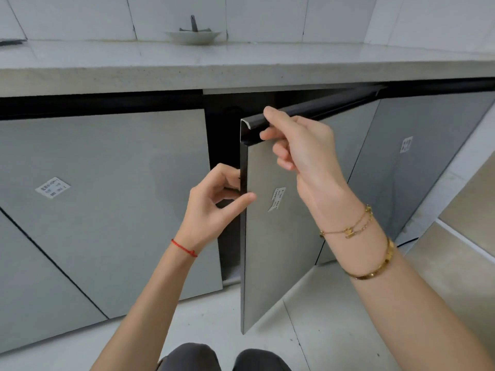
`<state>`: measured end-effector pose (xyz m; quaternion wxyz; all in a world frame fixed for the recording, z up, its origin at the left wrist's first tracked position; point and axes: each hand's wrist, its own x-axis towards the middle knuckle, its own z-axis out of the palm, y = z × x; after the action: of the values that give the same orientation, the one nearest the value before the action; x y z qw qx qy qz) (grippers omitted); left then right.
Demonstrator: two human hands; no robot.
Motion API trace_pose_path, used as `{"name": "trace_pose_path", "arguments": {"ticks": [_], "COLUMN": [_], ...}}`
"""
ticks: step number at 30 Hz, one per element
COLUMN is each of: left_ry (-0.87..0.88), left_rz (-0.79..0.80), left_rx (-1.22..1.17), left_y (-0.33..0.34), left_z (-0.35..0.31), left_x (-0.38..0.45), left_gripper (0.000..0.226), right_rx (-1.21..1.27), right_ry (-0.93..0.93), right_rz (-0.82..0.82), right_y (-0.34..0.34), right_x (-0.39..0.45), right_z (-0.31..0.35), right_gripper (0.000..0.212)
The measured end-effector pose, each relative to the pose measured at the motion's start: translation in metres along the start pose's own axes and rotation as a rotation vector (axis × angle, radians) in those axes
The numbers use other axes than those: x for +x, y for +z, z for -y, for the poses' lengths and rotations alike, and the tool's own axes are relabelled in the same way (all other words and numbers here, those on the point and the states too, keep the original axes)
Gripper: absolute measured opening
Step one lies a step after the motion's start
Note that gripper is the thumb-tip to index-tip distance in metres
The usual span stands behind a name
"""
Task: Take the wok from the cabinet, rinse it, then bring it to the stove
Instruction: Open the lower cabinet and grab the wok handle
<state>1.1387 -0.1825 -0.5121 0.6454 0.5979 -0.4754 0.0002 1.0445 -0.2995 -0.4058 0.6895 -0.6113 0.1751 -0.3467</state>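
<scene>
Wok: not in view, presumably inside the dark cabinet opening (222,156) behind the half-swung cabinet door (278,236), so its bearing, long axis and looks cannot be told. Left hand (214,202), nearer the gap, pinches the door's free vertical edge. Right hand (300,143) grips the dark top handle rail (321,107), under the table (241,62).

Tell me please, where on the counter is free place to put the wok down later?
The countertop is bare to the left and right of the white dish standing against the tiled wall. The opening beside the half-open cabinet door is narrow, with the left hand on its edge and the right hand on its top handle.
</scene>
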Motion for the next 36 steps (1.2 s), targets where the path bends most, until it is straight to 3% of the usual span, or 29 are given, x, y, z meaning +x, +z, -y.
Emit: {"name": "trace_pose_path", "arguments": {"ticks": [7, 15, 20, 26, 30, 36], "left_ry": [-0.044, 0.066, 0.130, 0.184, 0.239, 0.296], "left_rz": [0.131, 0.236, 0.280, 0.279, 0.243, 0.219], "left_rx": [-0.172, -0.224, -0.260, -0.231, -0.230, -0.179], "left_y": [0.014, 0.063, 0.112, 0.169, 0.202, 0.251], "left_z": [-0.006, -0.033, -0.048, -0.062, -0.071, -0.077], "left_x": [-0.004, -0.026, -0.041, -0.046, -0.051, -0.050], "left_gripper": [0.034, 0.036, 0.036, 0.036, 0.034, 0.034], "right_rx": [-0.027, -0.068, -0.152, -0.368, -0.566, -1.194], "right_ry": [-0.035, -0.091, -0.034, 0.068, 0.058, -0.166], "right_rz": [0.002, 0.012, -0.005, -0.031, -0.162, -0.450], "right_y": [-0.026, -0.078, -0.124, -0.169, -0.189, -0.211], "right_x": [-0.015, -0.048, -0.076, -0.096, -0.100, -0.109], "right_z": [0.003, 0.020, 0.045, 0.079, 0.093, 0.097], "right_gripper": [0.030, 0.022, 0.026, 0.013, 0.012, 0.030]}}
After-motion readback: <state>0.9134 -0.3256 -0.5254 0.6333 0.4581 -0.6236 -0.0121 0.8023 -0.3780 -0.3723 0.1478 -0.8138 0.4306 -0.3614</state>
